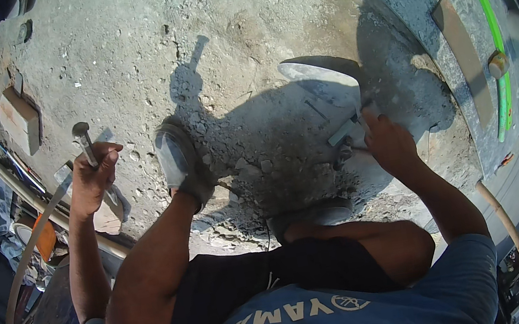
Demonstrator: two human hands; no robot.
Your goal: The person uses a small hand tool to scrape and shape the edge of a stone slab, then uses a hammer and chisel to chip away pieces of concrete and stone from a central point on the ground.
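My left hand (94, 178) is closed around a cold chisel (86, 145), its round, flattened head pointing up above the fist. It is raised over the ground, left of my foot (175, 155). In my right hand (391, 141) is a pointed trowel (320, 76), gripped by its handle; the pale blade reaches away to the upper left. Part of the handle is hidden by my fingers. Just left of that hand lies a small grey-green flat piece (342, 132). Broken rubble (250, 170) and dark loose dirt are between my feet.
Rough, pitted concrete (120, 55) spreads ahead. A block (20, 120) stands at the left, near long poles (27, 192) and clutter. On the right are a flat brown board (462, 55), a bright green strip (489, 24) and a curved wooden stick (511, 230).
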